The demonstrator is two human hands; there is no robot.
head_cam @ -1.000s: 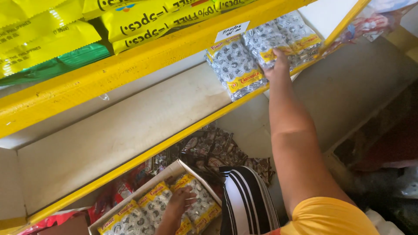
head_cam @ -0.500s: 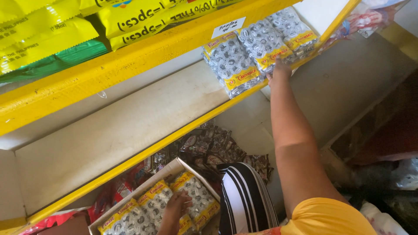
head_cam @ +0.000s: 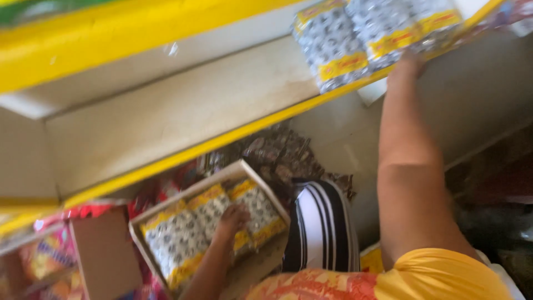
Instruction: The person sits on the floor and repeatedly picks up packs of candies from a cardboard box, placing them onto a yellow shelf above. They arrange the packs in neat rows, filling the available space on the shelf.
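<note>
The picture is motion-blurred. My right hand (head_cam: 408, 62) reaches up to the yellow front rail of the shelf (head_cam: 233, 139) and touches the lower edge of the silver-and-yellow candy packs (head_cam: 333, 47) lying at the shelf's right end; it grips nothing. My left hand (head_cam: 233, 216) is down in an open cardboard box (head_cam: 139, 244), resting on the same kind of candy packs (head_cam: 177, 239) that lie side by side in it. Its fingers curl over one pack, but blur hides whether they grip it.
The pale shelf board left of the packs is bare. Below it lie dark brown sachets (head_cam: 277, 158) and red packets (head_cam: 50, 253). A brown carton flap (head_cam: 105, 255) stands left of the box. My striped black-and-white clothing (head_cam: 319, 228) is beside the box.
The view has swung down and left and blurred. My right hand slid from the packs' face to the shelf rail. My left hand stays in the box.
</note>
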